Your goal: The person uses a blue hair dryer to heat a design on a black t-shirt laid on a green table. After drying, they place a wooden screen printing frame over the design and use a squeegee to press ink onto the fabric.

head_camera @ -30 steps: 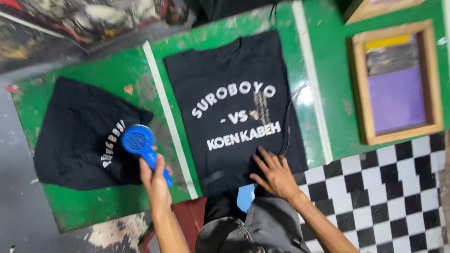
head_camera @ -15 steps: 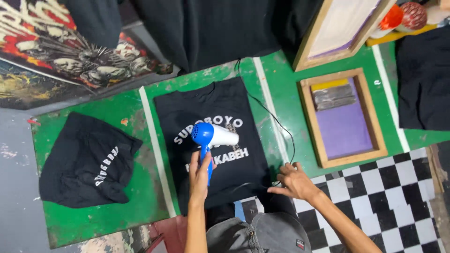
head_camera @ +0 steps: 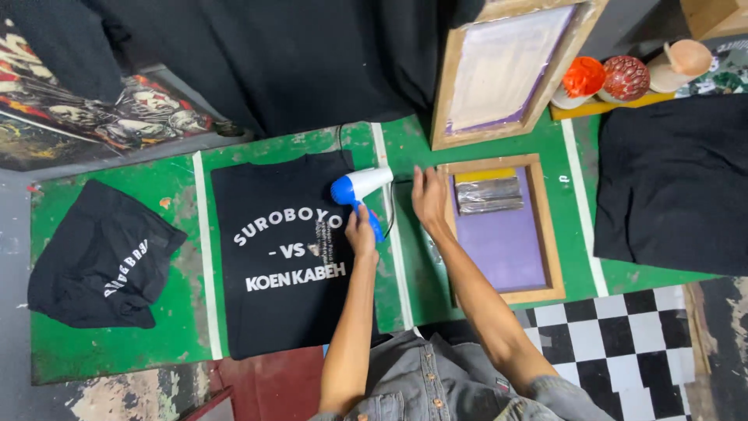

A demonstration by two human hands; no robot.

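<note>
Currently, the green counter [head_camera: 101, 355] is carrying three black garments: one flat printed T-shirt [head_camera: 280, 265] with white lettering, one crumpled shirt [head_camera: 97, 261] at the left, and one plain black cloth [head_camera: 674, 183] at the right. Two wooden screen frames are showing: one purple-meshed frame [head_camera: 502, 230] lying flat, one leaning frame [head_camera: 506, 70] behind it. One hair dryer [head_camera: 358, 189], blue-bodied with a white nozzle, is hovering over the T-shirt's upper right edge. The left hand [head_camera: 361, 232] is clenching its blue handle. The right hand [head_camera: 428, 199] is resting released, fingers flat, just beside the flat frame.
</note>
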